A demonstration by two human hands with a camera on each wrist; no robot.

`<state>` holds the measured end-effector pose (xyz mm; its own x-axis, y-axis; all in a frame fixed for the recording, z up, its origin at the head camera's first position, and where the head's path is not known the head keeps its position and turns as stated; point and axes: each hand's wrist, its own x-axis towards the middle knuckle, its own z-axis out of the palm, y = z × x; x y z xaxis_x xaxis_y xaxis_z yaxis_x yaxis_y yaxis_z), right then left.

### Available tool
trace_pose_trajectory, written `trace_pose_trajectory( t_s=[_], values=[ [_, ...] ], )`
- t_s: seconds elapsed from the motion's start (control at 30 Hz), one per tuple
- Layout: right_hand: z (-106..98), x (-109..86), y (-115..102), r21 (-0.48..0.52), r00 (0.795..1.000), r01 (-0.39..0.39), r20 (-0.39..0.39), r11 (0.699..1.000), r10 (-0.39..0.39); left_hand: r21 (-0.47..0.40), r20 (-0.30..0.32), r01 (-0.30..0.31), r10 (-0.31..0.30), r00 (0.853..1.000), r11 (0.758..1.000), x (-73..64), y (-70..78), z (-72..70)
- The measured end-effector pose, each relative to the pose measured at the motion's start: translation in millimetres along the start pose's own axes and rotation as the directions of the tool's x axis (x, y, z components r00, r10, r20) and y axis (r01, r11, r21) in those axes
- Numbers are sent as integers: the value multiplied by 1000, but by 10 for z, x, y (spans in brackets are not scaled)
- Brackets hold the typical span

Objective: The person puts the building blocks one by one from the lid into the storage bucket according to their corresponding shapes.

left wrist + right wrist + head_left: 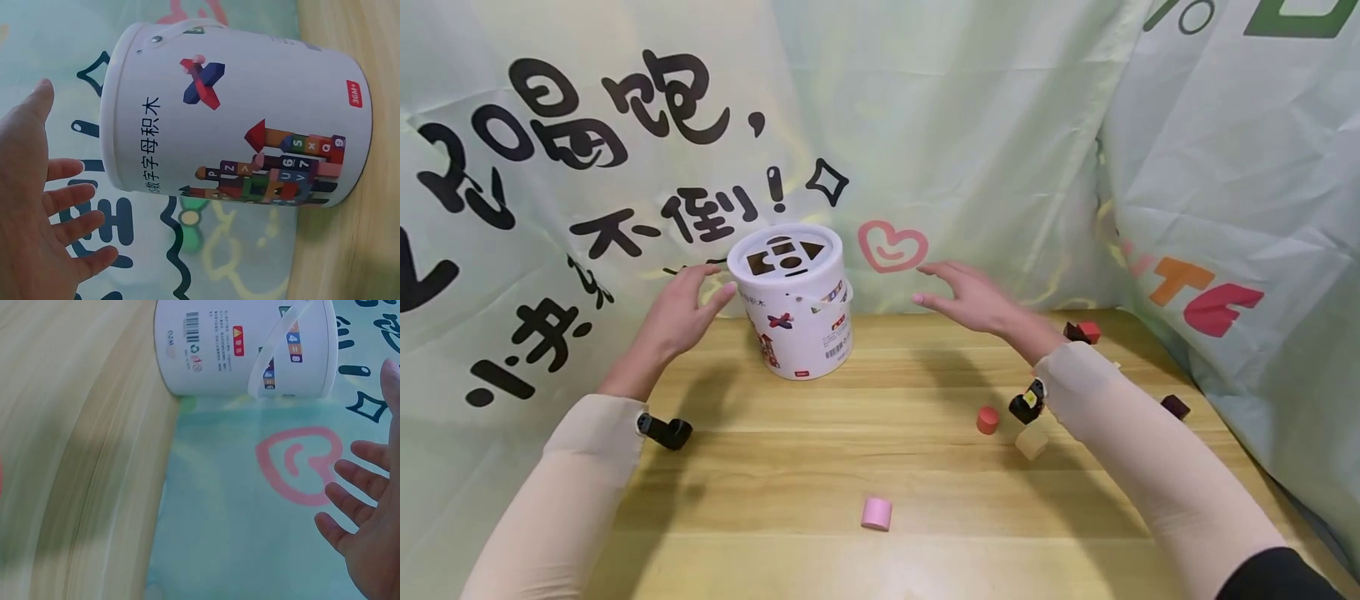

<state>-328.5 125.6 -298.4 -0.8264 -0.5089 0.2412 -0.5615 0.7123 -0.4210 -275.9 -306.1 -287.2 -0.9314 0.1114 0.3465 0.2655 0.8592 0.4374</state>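
A white toy-block bucket (797, 317) stands upright at the back of the wooden table, its lid pierced with shaped holes. Just left of the lid hovers my left hand (681, 308), fingers extended and thumb apart. In the left wrist view that hand (50, 206) is spread beside the bucket's lid (119, 112), with a gap between them. My right hand (970, 296) is raised to the right of the bucket, clear of it, and holds nothing. The right wrist view has its fingers (359, 481) spread apart, with the bucket (244, 350) some way off.
A pink block (876, 513) lies near the front. On the right are a red cylinder (987, 420), a pale wooden block (1032, 442), a dark block (1175, 407) and a red block (1088, 332). Printed cloth (985, 125) hangs behind the table.
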Motion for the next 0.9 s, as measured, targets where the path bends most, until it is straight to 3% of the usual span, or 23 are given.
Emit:
trace_pose_trajectory(
  t_s=[0.63,0.9],
  values=[
    [241,615,-422,131,998,48,25,990,-52,-52,57,82,-79,995,995,295,-75,27],
    [321,825,-566,141,996,81,14,987,-84,-75,117,93,-84,990,993,354,-122,65]
  ],
)
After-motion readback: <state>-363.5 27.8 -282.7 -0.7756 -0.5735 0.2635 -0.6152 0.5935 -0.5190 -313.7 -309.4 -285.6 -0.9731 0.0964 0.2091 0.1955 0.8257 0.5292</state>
